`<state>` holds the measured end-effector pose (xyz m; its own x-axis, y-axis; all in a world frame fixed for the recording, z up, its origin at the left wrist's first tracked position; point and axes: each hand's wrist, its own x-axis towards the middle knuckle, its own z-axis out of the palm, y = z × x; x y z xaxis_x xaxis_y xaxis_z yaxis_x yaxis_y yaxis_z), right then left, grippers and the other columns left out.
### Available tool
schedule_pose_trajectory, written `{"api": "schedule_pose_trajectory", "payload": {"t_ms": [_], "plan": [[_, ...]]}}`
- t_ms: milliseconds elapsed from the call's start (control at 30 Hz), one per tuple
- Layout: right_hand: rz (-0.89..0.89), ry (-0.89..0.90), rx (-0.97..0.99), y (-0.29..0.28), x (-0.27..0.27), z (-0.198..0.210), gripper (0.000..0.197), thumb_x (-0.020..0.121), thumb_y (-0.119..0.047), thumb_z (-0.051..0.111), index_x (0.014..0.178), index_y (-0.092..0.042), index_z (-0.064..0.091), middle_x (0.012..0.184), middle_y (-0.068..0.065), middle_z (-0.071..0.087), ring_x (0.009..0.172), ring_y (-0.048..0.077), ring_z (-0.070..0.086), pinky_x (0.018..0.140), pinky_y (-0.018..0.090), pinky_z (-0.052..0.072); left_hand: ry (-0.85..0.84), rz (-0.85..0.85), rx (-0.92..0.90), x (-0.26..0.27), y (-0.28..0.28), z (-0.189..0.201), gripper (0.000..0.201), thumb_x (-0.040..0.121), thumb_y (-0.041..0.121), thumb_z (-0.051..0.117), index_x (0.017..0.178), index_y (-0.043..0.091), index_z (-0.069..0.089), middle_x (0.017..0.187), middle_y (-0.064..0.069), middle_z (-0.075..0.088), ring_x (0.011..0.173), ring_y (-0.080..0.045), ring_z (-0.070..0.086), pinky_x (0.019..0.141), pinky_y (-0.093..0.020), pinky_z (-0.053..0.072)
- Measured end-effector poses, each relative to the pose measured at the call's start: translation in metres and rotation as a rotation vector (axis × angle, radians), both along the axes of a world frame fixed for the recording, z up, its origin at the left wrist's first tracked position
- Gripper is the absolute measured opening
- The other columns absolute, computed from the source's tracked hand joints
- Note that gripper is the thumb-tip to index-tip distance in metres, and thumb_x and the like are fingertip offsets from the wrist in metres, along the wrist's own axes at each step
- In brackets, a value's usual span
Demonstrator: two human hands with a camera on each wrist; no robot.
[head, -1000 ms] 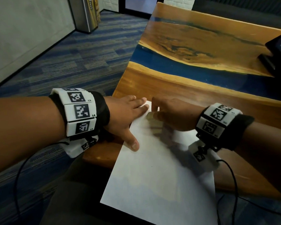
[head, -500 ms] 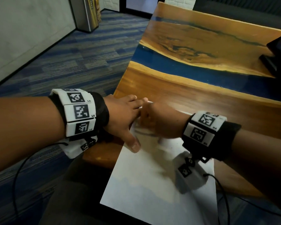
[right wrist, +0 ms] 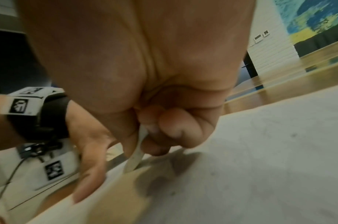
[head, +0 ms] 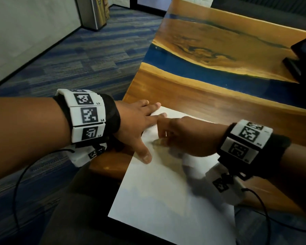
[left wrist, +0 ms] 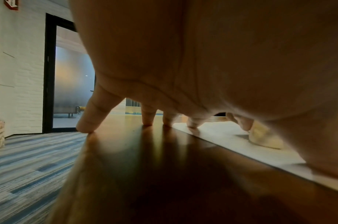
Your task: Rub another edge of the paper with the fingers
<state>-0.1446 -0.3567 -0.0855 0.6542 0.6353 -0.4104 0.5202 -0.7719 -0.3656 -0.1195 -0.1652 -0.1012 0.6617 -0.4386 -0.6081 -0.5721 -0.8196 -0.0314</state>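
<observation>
Paper (head: 166,191) lay flat on the wooden table (head: 219,106), its near end overhanging the edge toward the person's lap. At its far left corner the left hand (head: 140,124) was spread with fingers straight — fingertips and thumb pressing down, seemingly to keep the sheet from sliding. Just beside it, the right hand (head: 187,137) had its fingers curled, pinching a thin pale strip (right wrist: 136,157) that stood on the sheet — what the strip was could not be told. A dark device (head: 304,55) sat well apart at the table's far right.
</observation>
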Motion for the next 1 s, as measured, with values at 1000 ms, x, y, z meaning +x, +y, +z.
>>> {"api": "schedule_pose_trajectory", "payload": {"t_ms": [1000], "plan": [[-0.130,-0.163,0.002,-0.014,0.017,0.001,0.009,0.096,-0.018,0.050,0.104,-0.020,0.053,0.085,-0.003,0.059,0.078,0.021,0.056,0.062,0.025,0.041,-0.011,-0.037,0.071,-0.001,-0.009,0.006,0.135,0.063,0.089,0.062,0.156,0.043,-0.024,0.166,0.004,-0.030,0.155,-0.030,-0.019,0.120,-0.061,0.016]]}}
